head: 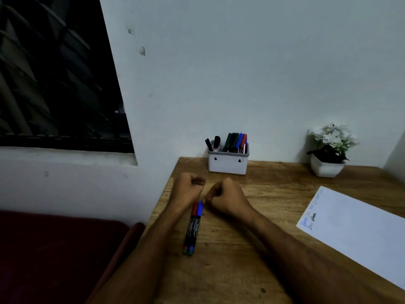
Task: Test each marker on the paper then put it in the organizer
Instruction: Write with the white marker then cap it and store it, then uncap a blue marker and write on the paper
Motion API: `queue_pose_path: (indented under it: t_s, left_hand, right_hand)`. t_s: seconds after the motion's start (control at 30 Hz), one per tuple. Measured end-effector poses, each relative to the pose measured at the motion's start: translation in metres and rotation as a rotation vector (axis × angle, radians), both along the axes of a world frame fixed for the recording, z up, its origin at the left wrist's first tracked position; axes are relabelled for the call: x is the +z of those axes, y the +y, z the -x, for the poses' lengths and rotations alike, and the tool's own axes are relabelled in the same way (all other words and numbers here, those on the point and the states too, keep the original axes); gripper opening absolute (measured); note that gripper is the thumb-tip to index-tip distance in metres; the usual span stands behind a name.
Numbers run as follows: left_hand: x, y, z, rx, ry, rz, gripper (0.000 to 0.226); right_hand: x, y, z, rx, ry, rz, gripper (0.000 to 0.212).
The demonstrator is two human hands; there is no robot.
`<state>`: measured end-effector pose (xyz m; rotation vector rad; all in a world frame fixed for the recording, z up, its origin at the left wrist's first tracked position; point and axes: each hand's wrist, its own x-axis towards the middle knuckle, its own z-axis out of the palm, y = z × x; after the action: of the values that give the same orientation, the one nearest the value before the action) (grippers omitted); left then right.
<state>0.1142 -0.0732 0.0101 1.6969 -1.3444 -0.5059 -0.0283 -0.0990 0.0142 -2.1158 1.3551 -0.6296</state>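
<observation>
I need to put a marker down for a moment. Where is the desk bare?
Bare wood lies between the organizer and the flower pot, and between the right forearm and the paper. It is crowded around the two markers under both hands.

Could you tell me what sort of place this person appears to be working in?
Most likely a home desk or small study corner. A wooden table stands against a plain wall beside a dark window, with a marker organizer, a potted plant and a sheet of paper on it.
</observation>
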Motion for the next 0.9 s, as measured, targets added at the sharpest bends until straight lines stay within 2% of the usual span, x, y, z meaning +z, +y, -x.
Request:
queue_pose_path:
  t_s: [0.2,0.33,0.67,0.9]
  left_hand:
    - [-0.009,0.028,-0.011,-0.105,-0.023,-0.029,0.043]
    - [-0.013,0.032,-0.011,-0.127,-0.038,-0.014,0.046]
    - [-0.019,0.029,-0.012,-0.130,-0.051,0.018,0.050]
    - [-0.016,0.025,-0.001,-0.122,-0.070,0.058,0.043]
  right_hand:
    - [0.002,0.024,-0.001,-0.015,0.078,-0.066,0.025]
    - [0.002,0.033,-0.004,-0.004,0.126,-0.028,0.038]
    - [0.008,0.042,0.003,-0.026,0.257,0.119,0.030]
    - [0.016,0.022,0.021,-0.090,0.142,0.073,0.020]
